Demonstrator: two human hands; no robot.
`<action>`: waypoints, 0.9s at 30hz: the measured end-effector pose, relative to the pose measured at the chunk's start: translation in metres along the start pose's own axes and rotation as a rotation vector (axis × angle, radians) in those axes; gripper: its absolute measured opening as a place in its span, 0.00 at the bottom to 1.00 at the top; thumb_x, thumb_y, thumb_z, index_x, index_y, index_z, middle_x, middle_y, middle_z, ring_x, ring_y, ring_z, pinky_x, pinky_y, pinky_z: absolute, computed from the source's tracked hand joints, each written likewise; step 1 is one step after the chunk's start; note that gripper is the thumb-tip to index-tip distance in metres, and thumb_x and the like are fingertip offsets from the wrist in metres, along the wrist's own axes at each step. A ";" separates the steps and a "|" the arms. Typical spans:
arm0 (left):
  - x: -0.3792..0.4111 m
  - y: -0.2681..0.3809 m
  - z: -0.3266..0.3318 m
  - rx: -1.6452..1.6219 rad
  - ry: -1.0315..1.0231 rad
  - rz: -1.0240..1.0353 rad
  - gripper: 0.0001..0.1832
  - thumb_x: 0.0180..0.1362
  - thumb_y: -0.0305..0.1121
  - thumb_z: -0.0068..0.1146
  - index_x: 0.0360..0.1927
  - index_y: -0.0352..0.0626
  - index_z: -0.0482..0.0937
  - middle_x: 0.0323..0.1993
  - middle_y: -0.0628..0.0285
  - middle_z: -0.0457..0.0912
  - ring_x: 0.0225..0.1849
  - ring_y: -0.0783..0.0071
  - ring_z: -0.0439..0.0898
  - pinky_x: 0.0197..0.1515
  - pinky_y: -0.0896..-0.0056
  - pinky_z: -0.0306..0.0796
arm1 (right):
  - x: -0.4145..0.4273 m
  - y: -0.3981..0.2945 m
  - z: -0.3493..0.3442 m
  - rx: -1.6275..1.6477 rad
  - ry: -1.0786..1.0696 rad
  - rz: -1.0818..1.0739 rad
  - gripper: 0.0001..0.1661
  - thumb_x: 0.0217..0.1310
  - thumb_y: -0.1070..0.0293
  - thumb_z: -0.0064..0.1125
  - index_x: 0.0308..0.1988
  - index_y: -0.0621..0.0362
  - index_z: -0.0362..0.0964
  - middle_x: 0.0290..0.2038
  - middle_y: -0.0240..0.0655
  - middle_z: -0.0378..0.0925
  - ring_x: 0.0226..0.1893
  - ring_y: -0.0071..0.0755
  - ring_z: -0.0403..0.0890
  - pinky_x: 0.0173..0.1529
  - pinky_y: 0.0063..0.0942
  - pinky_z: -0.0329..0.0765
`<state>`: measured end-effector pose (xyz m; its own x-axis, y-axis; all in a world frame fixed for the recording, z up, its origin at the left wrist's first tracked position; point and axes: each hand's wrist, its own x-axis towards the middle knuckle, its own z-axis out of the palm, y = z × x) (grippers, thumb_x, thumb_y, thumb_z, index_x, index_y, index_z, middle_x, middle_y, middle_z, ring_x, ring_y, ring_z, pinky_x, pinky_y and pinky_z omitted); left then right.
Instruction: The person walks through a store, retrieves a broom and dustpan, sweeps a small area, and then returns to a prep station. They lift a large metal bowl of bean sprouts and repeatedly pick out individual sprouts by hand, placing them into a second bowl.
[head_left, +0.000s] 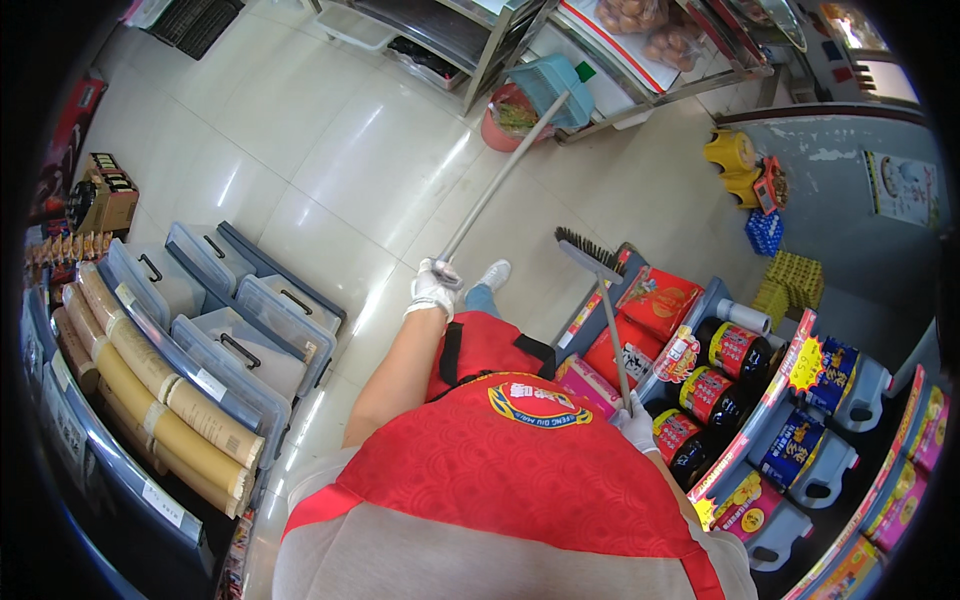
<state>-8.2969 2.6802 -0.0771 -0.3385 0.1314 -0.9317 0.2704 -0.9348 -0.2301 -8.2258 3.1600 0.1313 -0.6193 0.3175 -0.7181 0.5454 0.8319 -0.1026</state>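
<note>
My left hand (435, 288), in a white glove, is closed around the end of a long metal pole (502, 180). The pole's far end overlaps a light blue slotted plastic piece (559, 88), which looks like a dustpan. Close beside and partly under it is a red bucket (501, 135) with green leaves and clear plastic in it. Also gloved, my right hand (636, 426) grips the thin handle (616, 341) of a broom at my right side. The broom's dark-bristled head (589, 253) is near the end of the right-hand shelf, over the floor.
On my right, shelves hold red packages (660, 300), dark bottles (709, 394) and large jugs (802, 454). Clear bins (240, 345) and wrapped noodle-like rolls (161, 390) line the left. A metal rack (487, 45) stands ahead. Yellow stools (731, 161) and egg trays (791, 281) sit at right.
</note>
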 end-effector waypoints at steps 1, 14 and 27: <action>-0.005 0.012 -0.011 0.035 -0.083 0.006 0.23 0.69 0.47 0.51 0.46 0.31 0.76 0.13 0.73 0.70 0.14 0.83 0.70 0.19 0.79 0.67 | 0.004 -0.003 0.001 0.105 -0.026 0.012 0.34 0.67 0.71 0.55 0.70 0.58 0.58 0.45 0.47 0.78 0.42 0.39 0.79 0.46 0.29 0.73; -0.342 -0.002 0.117 1.480 -0.413 0.661 0.19 0.66 0.32 0.54 0.57 0.32 0.77 0.17 0.71 0.72 0.15 0.84 0.68 0.20 0.79 0.64 | 0.033 -0.051 0.025 1.746 -0.542 0.454 0.14 0.75 0.60 0.50 0.52 0.54 0.72 0.22 0.27 0.68 0.13 0.16 0.64 0.16 0.16 0.63; -0.193 -0.190 0.142 1.744 -0.484 0.387 0.08 0.63 0.30 0.60 0.35 0.34 0.79 0.19 0.69 0.75 0.17 0.83 0.72 0.20 0.79 0.65 | 0.120 -0.063 -0.021 1.753 -0.494 0.304 0.06 0.71 0.65 0.56 0.43 0.55 0.73 0.21 0.24 0.64 0.14 0.15 0.62 0.17 0.15 0.60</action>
<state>-8.4104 2.7853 0.1864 -0.7740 0.0533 -0.6310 -0.6299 -0.1667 0.7586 -8.3463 3.1548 0.0664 -0.3737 -0.0670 -0.9251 0.6839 -0.6937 -0.2260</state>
